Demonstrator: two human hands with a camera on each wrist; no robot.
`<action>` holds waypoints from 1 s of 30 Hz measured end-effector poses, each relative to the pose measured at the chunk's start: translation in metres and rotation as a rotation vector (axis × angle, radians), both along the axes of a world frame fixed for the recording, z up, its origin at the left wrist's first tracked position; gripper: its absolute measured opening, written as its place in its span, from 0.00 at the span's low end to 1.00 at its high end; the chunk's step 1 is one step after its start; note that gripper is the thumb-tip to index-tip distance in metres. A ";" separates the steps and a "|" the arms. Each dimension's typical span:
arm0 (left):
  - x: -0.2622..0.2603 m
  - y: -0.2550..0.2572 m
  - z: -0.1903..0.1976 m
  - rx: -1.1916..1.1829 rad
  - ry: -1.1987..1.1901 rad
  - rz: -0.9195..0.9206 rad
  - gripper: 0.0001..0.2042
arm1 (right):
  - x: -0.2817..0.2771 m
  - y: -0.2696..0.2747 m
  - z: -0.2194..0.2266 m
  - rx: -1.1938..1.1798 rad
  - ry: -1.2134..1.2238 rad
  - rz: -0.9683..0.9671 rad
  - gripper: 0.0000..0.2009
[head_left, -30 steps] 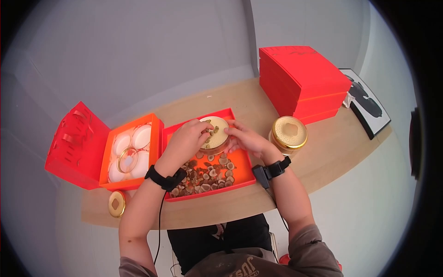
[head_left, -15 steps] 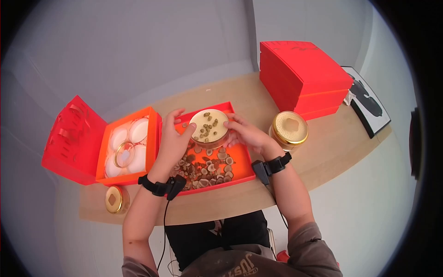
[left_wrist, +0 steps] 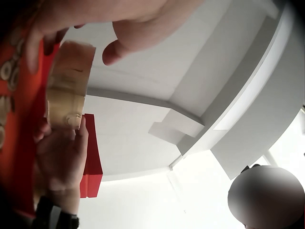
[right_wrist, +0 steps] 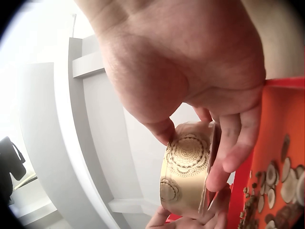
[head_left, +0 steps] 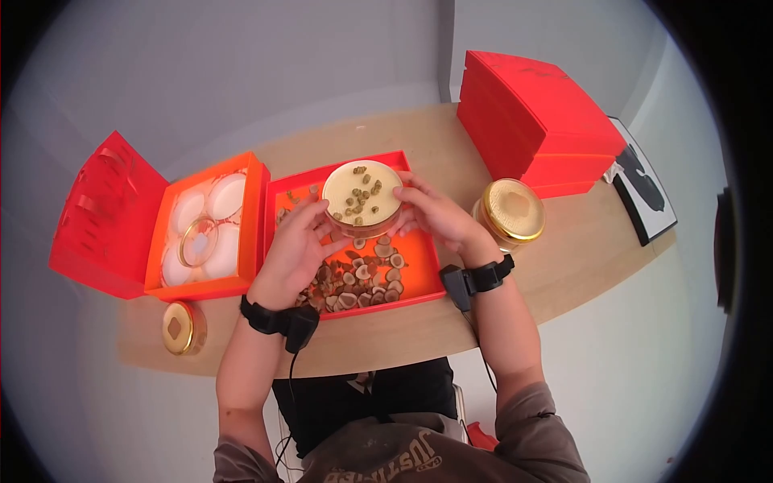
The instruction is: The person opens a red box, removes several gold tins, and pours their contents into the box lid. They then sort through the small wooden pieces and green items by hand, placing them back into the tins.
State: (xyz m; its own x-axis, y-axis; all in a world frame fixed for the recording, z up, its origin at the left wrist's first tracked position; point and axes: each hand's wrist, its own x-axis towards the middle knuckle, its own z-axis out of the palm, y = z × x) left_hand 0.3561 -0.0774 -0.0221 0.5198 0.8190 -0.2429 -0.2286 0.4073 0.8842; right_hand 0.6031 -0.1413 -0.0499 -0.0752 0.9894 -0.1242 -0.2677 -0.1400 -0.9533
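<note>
A round jar (head_left: 362, 193) with a gold patterned side is held over the red tray (head_left: 403, 159), its cream flat face up. Several small greenish-brown nuggets (head_left: 366, 193) lie scattered on that face. My right hand (head_left: 435, 211) grips the jar from the right, thumb at the rim and fingers below. At the jar's left is my left hand (head_left: 294, 245), with its thumb near the rim and fingers spread lower down; the left wrist view shows a gap between that thumb and the jar (left_wrist: 71, 86). Dried brown-and-pale slices (head_left: 362, 282) lie in the tray.
An open red box (head_left: 262, 217) with white round inserts stands left of the tray. Gold-lidded jars stand at the right (head_left: 509, 213) and front left (head_left: 183, 328). Stacked red boxes (head_left: 539, 121) and a framed picture (head_left: 648, 193) are at the back right of the wooden table (head_left: 564, 266).
My left fingers have drawn back from the nuggets on the jar's face to its left side. The nuggets are now spread out. The jar is higher in view, as the head view has shifted.
</note>
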 end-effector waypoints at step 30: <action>-0.044 0.021 -0.019 0.033 -0.316 0.143 0.18 | -0.042 -0.003 0.036 0.166 -0.748 0.331 0.13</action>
State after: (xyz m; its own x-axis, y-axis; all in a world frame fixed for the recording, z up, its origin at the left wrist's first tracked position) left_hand 0.3120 -0.0560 -0.0409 0.4447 0.8936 -0.0602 -0.5456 0.3236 0.7730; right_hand 0.5612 -0.1438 -0.0139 -0.3206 0.9407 -0.1110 0.4747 0.0582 -0.8782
